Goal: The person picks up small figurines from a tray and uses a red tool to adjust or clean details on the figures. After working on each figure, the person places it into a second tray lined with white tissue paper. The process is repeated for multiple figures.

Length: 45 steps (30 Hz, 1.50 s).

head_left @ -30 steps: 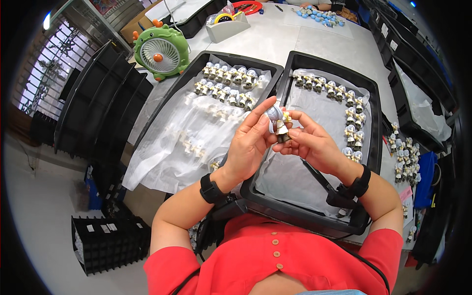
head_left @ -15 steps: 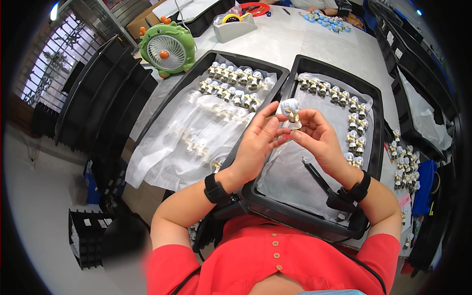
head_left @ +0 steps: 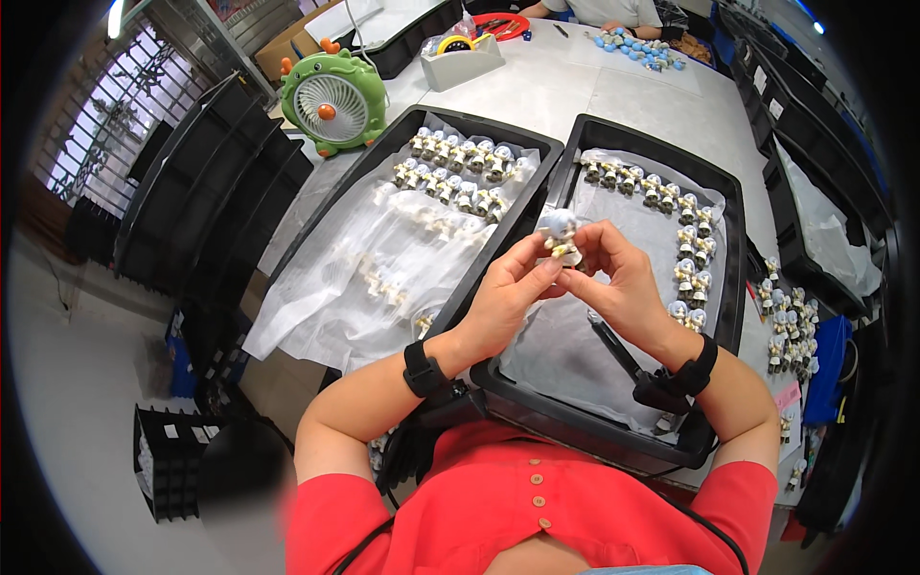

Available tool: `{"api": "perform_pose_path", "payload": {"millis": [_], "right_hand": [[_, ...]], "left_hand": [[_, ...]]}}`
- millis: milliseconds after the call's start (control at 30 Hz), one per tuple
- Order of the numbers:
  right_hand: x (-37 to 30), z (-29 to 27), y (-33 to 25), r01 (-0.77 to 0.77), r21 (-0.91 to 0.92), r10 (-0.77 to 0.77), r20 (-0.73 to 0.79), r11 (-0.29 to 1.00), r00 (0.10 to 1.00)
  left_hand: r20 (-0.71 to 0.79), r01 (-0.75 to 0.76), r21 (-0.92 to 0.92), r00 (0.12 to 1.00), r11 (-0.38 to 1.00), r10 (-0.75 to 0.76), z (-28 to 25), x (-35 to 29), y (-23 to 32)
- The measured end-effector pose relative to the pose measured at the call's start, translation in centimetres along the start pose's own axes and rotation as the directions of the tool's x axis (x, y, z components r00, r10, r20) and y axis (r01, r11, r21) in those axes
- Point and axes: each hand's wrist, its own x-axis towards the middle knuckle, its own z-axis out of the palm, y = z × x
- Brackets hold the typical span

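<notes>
Between my two hands, above the right-hand black tray point(head_left: 738, 287), is a small figurine point(head_left: 562, 238) with pale blue hair and white and gold clothing. My left hand point(head_left: 508, 292) pinches it low on its left side, with thumb and fingers together. My right hand point(head_left: 621, 283) closes on it from the other side, the thumb near its base. Rows of similar figurines point(head_left: 652, 190) stand on white sheeting along the far and right sides of that tray. The left-hand black tray point(head_left: 407, 123) holds more figurines point(head_left: 462, 153), some of them under a translucent white sheet point(head_left: 326, 307).
A green animal-shaped fan point(head_left: 331, 101) and a grey tape dispenser point(head_left: 462, 62) stand beyond the trays. More figurines point(head_left: 788, 326) cluster on the table at right. Across the table, a person point(head_left: 613, 13) sits near blue pieces point(head_left: 637, 48). Stacked black trays point(head_left: 192, 182) stand at left.
The figurine has turned in my fingers, showing another side and tilting a little. My hands have come closer together around it. The person across the table shows more of the arms.
</notes>
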Motion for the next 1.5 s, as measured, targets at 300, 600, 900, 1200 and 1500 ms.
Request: {"api": "perform_pose_path", "payload": {"millis": [300, 600, 900, 1200, 1500], "right_hand": [[0.1, -0.1, -1.1, 0.227, -0.238, -0.256, -0.098, 0.944, 0.962], [-0.3, 0.1, -1.3, 0.611, -0.515, -0.621, 0.181, 0.601, 0.763], [-0.3, 0.9, -0.9, 0.651, -0.368, -0.579, 0.298, 0.664, 0.759], [-0.2, 0.8, -1.2, 0.425, -0.446, -0.424, 0.109, 0.787, 0.899], [-0.3, 0.8, -0.9, 0.362, -0.414, -0.352, 0.105, 0.835, 0.93]], "left_hand": [[0.039, -0.019, -0.047, 0.999, 0.999, 0.021, -0.3, -0.1, -0.4], [0.175, 0.081, -0.386, 0.984, 0.919, -0.013, -0.2, -0.3, 1.1], [0.112, 0.087, -0.392, 0.993, 0.916, -0.046, -0.2, -0.4, 1.9], [0.09, 0.043, -0.387, 0.996, 0.921, -0.009, 0.1, -0.4, 2.3], [0.119, 0.047, -0.382, 0.993, 0.923, -0.002, -0.1, -0.2, 2.2]]}}
